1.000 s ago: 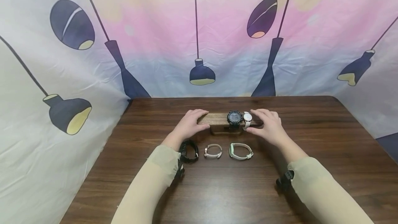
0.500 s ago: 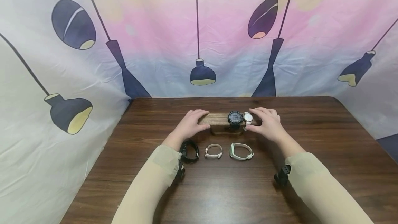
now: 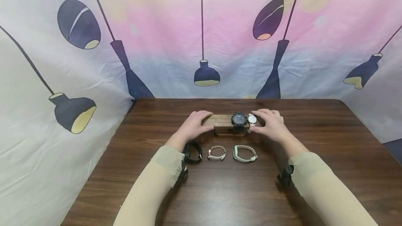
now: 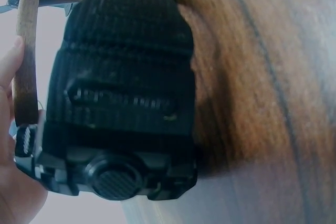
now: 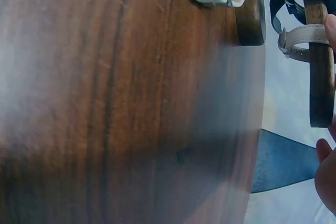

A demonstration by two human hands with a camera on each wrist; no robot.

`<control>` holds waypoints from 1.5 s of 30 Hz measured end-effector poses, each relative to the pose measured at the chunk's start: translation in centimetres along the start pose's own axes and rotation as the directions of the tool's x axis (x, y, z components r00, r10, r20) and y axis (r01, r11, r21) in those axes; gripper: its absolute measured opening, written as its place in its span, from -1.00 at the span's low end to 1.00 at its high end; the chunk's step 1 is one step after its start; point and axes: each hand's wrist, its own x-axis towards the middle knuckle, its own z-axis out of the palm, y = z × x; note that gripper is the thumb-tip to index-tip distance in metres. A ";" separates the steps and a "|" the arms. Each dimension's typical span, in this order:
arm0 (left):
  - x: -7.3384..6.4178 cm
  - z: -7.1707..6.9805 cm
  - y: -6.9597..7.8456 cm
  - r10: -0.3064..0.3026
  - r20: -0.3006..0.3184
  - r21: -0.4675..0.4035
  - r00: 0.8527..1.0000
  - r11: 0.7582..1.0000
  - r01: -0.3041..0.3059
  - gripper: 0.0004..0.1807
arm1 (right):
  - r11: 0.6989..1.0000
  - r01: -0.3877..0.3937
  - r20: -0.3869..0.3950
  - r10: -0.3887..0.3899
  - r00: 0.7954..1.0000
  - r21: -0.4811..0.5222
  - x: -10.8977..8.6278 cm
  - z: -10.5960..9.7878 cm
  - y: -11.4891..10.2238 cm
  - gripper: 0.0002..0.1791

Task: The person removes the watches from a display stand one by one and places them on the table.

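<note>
A wooden watch stand (image 3: 220, 120) stands toward the back of the table, its crossbar raised over a base. A black sports watch (image 3: 239, 119) and a small white watch (image 3: 252, 119) are strapped round the bar, side by side on its right half. My left hand (image 3: 192, 125) grips the bar's left end, thumb on the near side, fingers beyond. With thumb and fingertips my right hand (image 3: 272, 124) pinches the white watch near its strap, at the right part of the bar. The right wrist view shows the white strap (image 5: 305, 35) hanging round the bar beside a fingertip.
In front of the stand lie three closed watches: a black one (image 3: 200, 153) by the left wrist, a pale pink one (image 3: 216, 157), and a mint-green one (image 3: 236, 152). A printed cloth (image 3: 176, 76) hangs behind the table's (image 3: 220, 191) back edge.
My right hand has shifted slightly left, its thumb now at the white watch's strap. The left hand stays on the bar's end. The head view has shifted a little.
</note>
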 end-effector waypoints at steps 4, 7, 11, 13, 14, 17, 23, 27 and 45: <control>0.0 0.1 -0.1 -0.009 -0.005 -0.001 1.000 1.000 0.009 -0.39 | 0.999 0.032 0.034 -0.032 0.999 0.009 0.4 -0.1 -0.1 -0.28; 0.0 0.2 -0.1 -0.006 -0.008 -0.004 1.000 1.000 0.006 -0.39 | 0.999 0.043 0.055 -0.044 0.998 0.011 0.6 -0.2 -0.1 -0.29; 0.1 0.2 -0.1 0.002 -0.007 -0.003 1.000 1.000 -0.002 -0.39 | 0.999 0.043 0.072 -0.044 0.996 0.014 0.7 -0.3 -0.3 -0.29; 0.1 0.1 -0.1 0.001 -0.002 0.002 1.000 1.000 -0.001 -0.38 | 0.999 0.044 0.079 -0.045 0.996 0.012 0.7 -0.3 -0.3 -0.28; 0.1 0.1 0.0 0.002 0.000 0.006 1.000 1.000 -0.002 -0.38 | 0.999 0.043 0.081 -0.044 0.996 0.009 0.8 -0.3 -0.3 -0.28; 0.1 0.1 0.0 0.005 0.004 0.007 1.000 1.000 -0.006 -0.37 | 0.999 0.038 0.088 -0.037 0.995 0.000 0.8 -0.3 -0.3 -0.28; 0.0 0.2 -0.1 0.006 0.000 0.009 1.000 1.000 -0.006 -0.37 | 0.999 0.043 0.103 -0.043 0.994 0.000 0.9 -0.2 -0.2 -0.28; 0.0 0.1 -0.1 0.009 -0.004 0.010 1.000 1.000 -0.009 -0.38 | 0.999 0.043 0.101 -0.043 0.994 -0.001 1.0 -0.3 -0.3 -0.29; 0.1 0.1 0.0 0.003 0.007 0.019 1.000 1.000 -0.004 -0.38 | 0.999 0.043 0.153 -0.040 0.987 -0.011 1.2 -0.8 -0.5 -0.29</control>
